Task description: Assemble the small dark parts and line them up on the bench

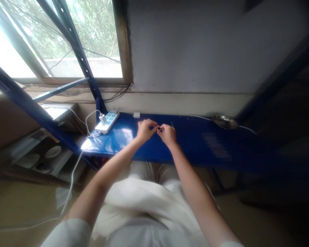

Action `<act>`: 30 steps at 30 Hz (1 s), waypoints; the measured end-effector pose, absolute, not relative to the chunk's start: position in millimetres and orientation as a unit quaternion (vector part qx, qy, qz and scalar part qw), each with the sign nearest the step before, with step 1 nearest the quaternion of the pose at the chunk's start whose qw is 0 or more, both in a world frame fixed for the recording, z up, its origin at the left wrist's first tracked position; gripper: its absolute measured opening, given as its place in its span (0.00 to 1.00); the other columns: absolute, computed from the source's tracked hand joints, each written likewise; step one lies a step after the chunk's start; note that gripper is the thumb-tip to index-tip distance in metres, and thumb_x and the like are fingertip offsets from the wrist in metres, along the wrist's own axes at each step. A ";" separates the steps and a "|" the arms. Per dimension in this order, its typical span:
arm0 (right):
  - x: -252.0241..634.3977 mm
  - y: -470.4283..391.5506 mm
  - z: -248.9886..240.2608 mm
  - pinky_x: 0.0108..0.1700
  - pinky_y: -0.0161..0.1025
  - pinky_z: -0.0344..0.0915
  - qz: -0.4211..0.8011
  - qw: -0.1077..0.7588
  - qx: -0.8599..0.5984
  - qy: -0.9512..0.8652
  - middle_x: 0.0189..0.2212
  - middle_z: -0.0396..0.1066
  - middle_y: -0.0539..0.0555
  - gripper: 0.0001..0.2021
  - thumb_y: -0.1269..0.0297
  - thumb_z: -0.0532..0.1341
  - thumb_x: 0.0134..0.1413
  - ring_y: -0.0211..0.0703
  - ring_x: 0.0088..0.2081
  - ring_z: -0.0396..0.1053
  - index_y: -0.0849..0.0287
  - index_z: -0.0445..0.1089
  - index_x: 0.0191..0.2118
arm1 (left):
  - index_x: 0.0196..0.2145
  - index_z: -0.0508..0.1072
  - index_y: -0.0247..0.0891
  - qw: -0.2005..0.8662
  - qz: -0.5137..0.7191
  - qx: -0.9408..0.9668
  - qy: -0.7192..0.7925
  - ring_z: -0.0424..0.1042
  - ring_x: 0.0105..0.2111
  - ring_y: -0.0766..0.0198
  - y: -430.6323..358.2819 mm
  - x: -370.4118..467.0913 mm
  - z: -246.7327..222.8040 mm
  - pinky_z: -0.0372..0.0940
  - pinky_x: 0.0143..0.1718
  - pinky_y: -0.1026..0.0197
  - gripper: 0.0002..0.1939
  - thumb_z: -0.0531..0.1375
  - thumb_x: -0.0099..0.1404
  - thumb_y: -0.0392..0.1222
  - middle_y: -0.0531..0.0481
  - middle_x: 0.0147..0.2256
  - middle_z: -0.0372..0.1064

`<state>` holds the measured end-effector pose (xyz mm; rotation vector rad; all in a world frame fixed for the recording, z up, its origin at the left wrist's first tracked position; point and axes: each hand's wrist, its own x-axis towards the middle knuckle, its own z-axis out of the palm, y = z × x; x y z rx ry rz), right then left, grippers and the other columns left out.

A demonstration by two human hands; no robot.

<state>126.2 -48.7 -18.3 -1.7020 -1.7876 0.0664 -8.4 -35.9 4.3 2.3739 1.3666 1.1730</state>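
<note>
Over the blue table (154, 154), my left hand (145, 130) and my right hand (168, 133) meet fingertip to fingertip. Each has its thumb and fingers pinched together. Something tiny and dark seems to sit between the fingertips, too small to name. Several tiny pieces (172, 124) lie just behind my right hand, and more small bits (187, 118) are scattered farther right, near the table's back edge.
A white power strip (108, 122) with a plugged-in white adapter (102, 118) lies at the table's left end, its cable hanging down. Behind my left hand is a white charger (136, 115). A shiny metal bowl (225, 121) stands at the back right. Blue posts flank the table.
</note>
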 end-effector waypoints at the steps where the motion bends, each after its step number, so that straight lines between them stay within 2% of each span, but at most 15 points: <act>1: 126.3 -48.9 -18.6 0.34 0.34 0.54 0.024 0.330 -0.649 -0.685 0.28 0.72 0.52 0.06 0.65 0.56 0.49 0.39 0.30 0.66 0.59 0.68 0.28 | 0.32 0.73 0.40 0.086 0.392 0.795 0.455 0.68 0.36 0.65 -35.4 -7.8 4.4 0.55 0.43 0.59 0.06 0.58 0.58 0.43 0.53 0.31 0.71; 10: 124.2 -49.7 -24.1 0.32 0.35 0.50 -0.016 0.333 -0.629 -0.702 0.26 0.70 0.53 0.07 0.65 0.55 0.52 0.40 0.30 0.65 0.59 0.66 0.27 | 0.32 0.72 0.37 0.188 0.479 0.733 0.445 0.69 0.30 0.67 -28.8 -2.4 -8.0 0.62 0.34 0.64 0.06 0.58 0.56 0.40 0.50 0.30 0.71; 14: 122.1 -49.0 -29.2 0.32 0.35 0.48 -0.040 0.321 -0.623 -0.712 0.26 0.69 0.53 0.07 0.66 0.54 0.53 0.40 0.30 0.64 0.60 0.65 0.27 | 0.29 0.72 0.36 0.249 0.479 0.696 0.473 0.68 0.29 0.67 -29.5 0.1 -9.7 0.63 0.32 0.65 0.08 0.58 0.56 0.43 0.49 0.28 0.72; 18: 121.1 -47.8 -33.2 0.32 0.35 0.48 -0.046 0.314 -0.626 -0.712 0.26 0.69 0.53 0.07 0.65 0.54 0.53 0.40 0.29 0.64 0.60 0.64 0.27 | 0.27 0.72 0.34 0.294 0.483 0.671 0.479 0.67 0.28 0.67 -25.9 1.7 -15.0 0.61 0.29 0.66 0.09 0.59 0.54 0.43 0.49 0.26 0.70; 21: 120.2 -46.2 -34.6 0.32 0.36 0.48 -0.054 0.314 -0.631 -0.707 0.26 0.69 0.53 0.09 0.64 0.54 0.54 0.40 0.28 0.63 0.60 0.64 0.26 | 0.22 0.69 0.34 0.301 0.485 0.669 0.476 0.64 0.25 0.68 -22.4 3.4 -25.7 0.57 0.26 0.67 0.09 0.59 0.53 0.44 0.52 0.22 0.66; 25: 120.2 -43.7 -37.5 0.32 0.36 0.50 -0.058 0.313 -0.631 -0.708 0.25 0.68 0.53 0.10 0.64 0.53 0.55 0.40 0.28 0.64 0.60 0.66 0.26 | 0.20 0.67 0.34 0.364 0.482 0.644 0.469 0.59 0.21 0.71 -19.7 4.9 -41.2 0.52 0.22 0.68 0.14 0.60 0.53 0.49 0.54 0.19 0.61; 28: 126.0 -41.4 -41.6 0.34 0.36 0.52 -0.071 0.329 -0.610 -0.717 0.26 0.69 0.53 0.08 0.66 0.53 0.55 0.41 0.30 0.65 0.59 0.69 0.30 | 0.21 0.66 0.34 0.394 0.476 0.618 0.486 0.56 0.19 0.72 -11.7 1.4 -48.2 0.50 0.21 0.68 0.16 0.60 0.53 0.52 0.55 0.18 0.60; 30: 134.6 -39.5 -45.1 0.36 0.37 0.54 -0.099 0.362 -0.592 -0.713 0.29 0.70 0.53 0.09 0.67 0.53 0.55 0.42 0.33 0.65 0.59 0.69 0.35 | 0.21 0.67 0.35 0.373 0.459 0.616 0.520 0.58 0.19 0.71 0.1 -4.6 -50.3 0.51 0.22 0.67 0.16 0.59 0.53 0.52 0.54 0.19 0.61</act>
